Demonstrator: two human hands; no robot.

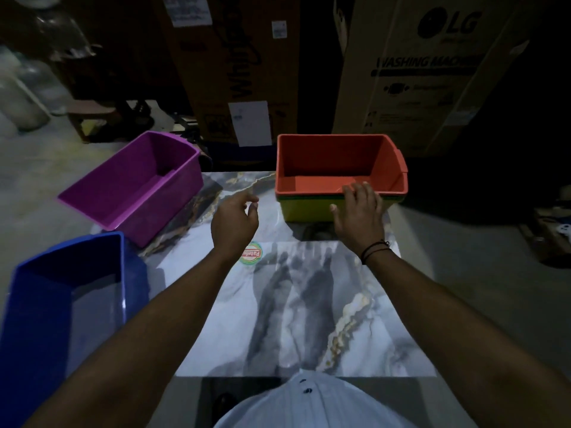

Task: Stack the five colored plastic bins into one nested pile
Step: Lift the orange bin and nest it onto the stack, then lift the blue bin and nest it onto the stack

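The five colored plastic bins are split between a started pile and two loose ones: at the far right of the marble-patterned table [309, 304] an orange rectangular plastic bin [333, 156] sits nested on top, with a thin green rim [309, 197] showing just beneath it and a yellow-green plastic bin [306, 210] at the bottom, so you appear to have three nested. A purple rectangular plastic bin [136, 183] rests at the far left, tilted and hanging partly over the table edge, and a blue plastic bin [61, 291] sits near you on the left, also overhanging. Your right hand [358, 211] lies spread against the near wall of the pile, fingers touching the orange rim but not gripping. Your left hand [234, 217] hovers above the table between the purple bin and the pile, fingers loosely curled and holding nothing. The risk I see is the purple bin: with so little of it supported, a careless one-sided pull could tip it to the floor. The pile stands close to the far edge too, so pressing the next bin in hard could shove it off unless your right hand braces it. A skewed entry could jam the rims. Every bin whose inside shows looks empty.
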